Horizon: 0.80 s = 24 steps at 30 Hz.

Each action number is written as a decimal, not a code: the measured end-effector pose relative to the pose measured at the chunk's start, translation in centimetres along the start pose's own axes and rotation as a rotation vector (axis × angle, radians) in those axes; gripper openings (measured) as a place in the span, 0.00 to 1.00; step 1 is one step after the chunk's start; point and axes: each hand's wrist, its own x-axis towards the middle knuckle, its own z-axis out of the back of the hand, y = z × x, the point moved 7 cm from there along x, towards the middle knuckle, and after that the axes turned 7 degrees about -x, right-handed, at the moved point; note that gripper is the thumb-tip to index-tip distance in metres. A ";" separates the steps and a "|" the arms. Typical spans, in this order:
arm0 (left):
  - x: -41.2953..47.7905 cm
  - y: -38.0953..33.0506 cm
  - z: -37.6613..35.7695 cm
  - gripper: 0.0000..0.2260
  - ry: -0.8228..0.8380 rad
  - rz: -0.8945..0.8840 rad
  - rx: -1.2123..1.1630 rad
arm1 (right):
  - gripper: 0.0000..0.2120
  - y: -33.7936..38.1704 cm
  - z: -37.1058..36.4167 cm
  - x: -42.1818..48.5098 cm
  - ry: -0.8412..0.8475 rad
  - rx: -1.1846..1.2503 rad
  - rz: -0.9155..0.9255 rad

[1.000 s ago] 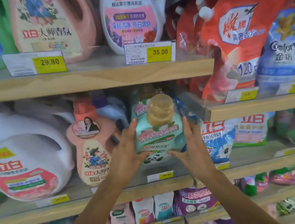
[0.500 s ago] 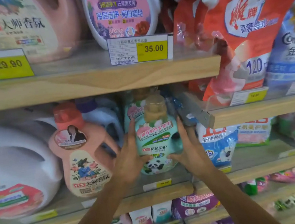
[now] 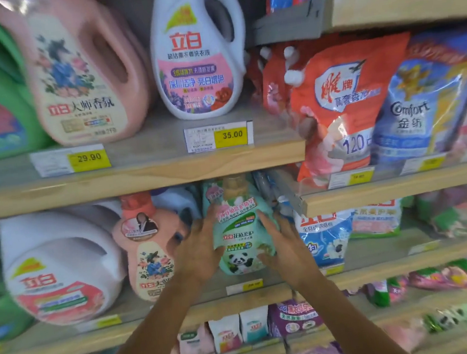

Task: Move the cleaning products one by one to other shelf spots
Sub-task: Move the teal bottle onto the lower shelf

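Teal bottle (image 3: 240, 234) stands between left fingers (image 3: 207, 223) and right fingers (image 3: 269, 223).

Shop: price-tagged shelves (image 3: 139, 181) of detergent (image 3: 199, 64)

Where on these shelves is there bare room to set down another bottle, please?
Upper shelf: bare board right of the white jug, up to the shelf's end. Middle shelf: a bare strip in front of the blue-and-white pouch. Crowded: the teal panda bottle stands close between the pink bottle and that pouch.
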 end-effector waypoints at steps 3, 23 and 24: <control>-3.0 -2.3 3.7 0.46 -0.035 -0.029 0.044 | 0.41 1.9 3.3 -2.6 0.026 -0.004 0.000; -26.3 -7.8 28.7 0.33 -0.170 -0.042 0.112 | 0.31 21.8 22.7 -20.7 0.004 -0.129 0.109; -27.5 -7.6 29.7 0.33 -0.171 -0.039 0.113 | 0.31 22.8 23.3 -21.6 -0.001 -0.137 0.106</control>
